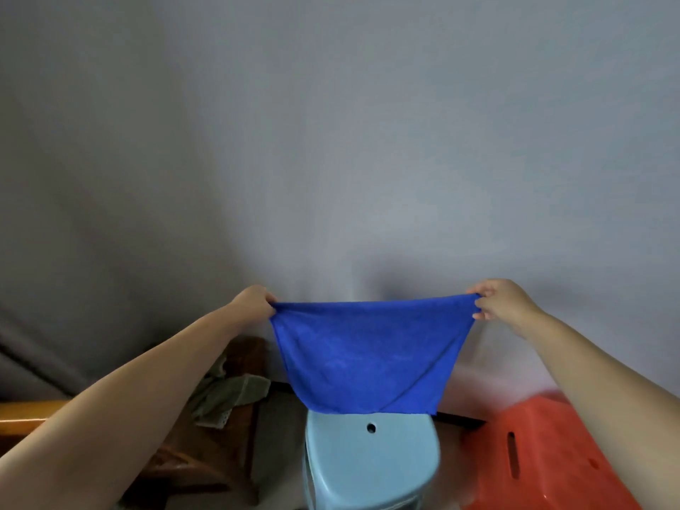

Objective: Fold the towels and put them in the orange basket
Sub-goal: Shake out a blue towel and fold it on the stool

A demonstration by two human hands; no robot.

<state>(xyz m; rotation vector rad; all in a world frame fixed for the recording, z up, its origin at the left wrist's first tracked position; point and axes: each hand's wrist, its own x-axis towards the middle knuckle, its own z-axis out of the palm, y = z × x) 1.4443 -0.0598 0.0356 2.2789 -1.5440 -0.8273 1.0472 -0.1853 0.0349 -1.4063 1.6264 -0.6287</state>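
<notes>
A blue towel (368,355) hangs spread in the air in front of me, stretched between both hands. My left hand (254,301) grips its upper left corner. My right hand (500,298) pinches its upper right corner. The towel's lower edge hangs just above a light blue plastic stool (371,461). An orange plastic object (544,458) with a slot in it, maybe the basket, sits at the lower right, partly hidden by my right forearm. A grey-green towel (235,395) lies crumpled on a dark wooden piece of furniture to the left.
The dark wooden furniture (206,447) stands at the lower left, beside the stool. A yellow-orange wooden edge (25,414) shows at the far left. A plain grey wall (331,141) fills the background close behind the stool.
</notes>
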